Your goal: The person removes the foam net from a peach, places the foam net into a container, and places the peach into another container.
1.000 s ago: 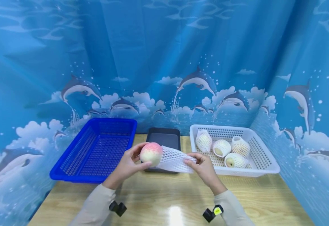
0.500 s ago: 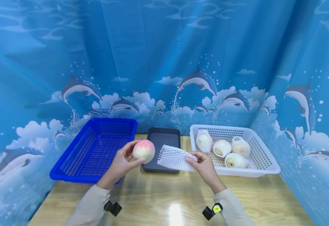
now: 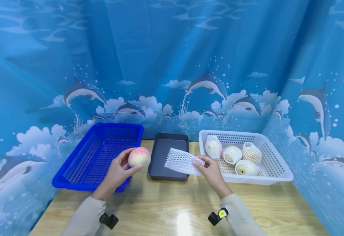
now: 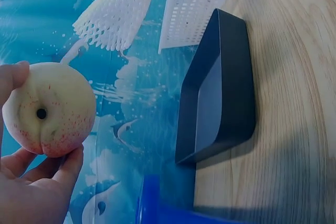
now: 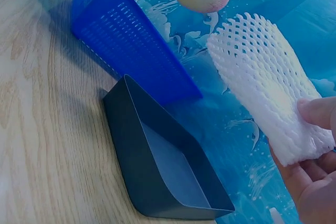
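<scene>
While the left hand (image 3: 116, 171) grips a peach (image 3: 140, 157), the right hand (image 3: 212, 172) pinches netting (image 3: 181, 161), a fingertip seemingly hidden behind.

Peach (image 3: 139, 157) carried leftward in left hand (image 3: 117, 170) — one second ago right at end of net (image 3: 183, 161), now well apart from it, gap wider than half second ago. Peach no longer overlaps tray (image 3: 160, 155) in head view; tray's left side now uncovered. Left hand now overlaps front right corner of blue basket (image 3: 80, 186) — net only slightly higher in view.
</scene>
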The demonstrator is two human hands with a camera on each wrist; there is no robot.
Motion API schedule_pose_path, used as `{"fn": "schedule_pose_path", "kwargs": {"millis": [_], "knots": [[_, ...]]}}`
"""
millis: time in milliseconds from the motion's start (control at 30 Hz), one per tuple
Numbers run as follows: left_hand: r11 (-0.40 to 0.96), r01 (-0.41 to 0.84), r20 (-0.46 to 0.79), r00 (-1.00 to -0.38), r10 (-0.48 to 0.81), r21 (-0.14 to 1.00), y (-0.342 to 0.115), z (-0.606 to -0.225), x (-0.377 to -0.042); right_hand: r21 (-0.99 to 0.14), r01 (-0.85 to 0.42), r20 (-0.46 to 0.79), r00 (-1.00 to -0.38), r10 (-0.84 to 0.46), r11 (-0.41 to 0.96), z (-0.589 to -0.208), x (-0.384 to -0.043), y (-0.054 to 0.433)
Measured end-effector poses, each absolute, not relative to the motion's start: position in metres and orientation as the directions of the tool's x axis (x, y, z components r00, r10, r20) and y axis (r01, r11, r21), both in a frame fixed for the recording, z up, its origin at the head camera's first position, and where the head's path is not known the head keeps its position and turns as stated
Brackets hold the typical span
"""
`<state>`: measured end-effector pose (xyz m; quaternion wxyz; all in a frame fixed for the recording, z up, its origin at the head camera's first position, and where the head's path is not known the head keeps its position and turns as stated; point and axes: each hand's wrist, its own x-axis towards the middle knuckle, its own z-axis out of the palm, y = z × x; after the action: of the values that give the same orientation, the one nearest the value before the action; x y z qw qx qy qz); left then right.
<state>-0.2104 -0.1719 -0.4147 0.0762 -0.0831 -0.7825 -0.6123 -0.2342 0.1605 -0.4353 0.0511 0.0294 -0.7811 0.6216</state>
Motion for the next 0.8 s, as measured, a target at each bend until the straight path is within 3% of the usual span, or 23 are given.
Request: {"fn": "schedule_pose_path", "kwargs": {"millis": [367,800], "knots": [[0.291,0.183,0.191,-0.982,0.002,0.939,-0.197,-0.413,-0.203,-0.973,-0.137,0.14,-0.99,0.008,0.185,-0.437,-0.243,0.148],[0.382,0.088,0.121,-0.991,-0.062,0.92,-0.239,-0.414,-0.198,-0.95,-0.161,0.172,-0.985,0.018,0.269,-0.448,-0.259,0.139]]}}
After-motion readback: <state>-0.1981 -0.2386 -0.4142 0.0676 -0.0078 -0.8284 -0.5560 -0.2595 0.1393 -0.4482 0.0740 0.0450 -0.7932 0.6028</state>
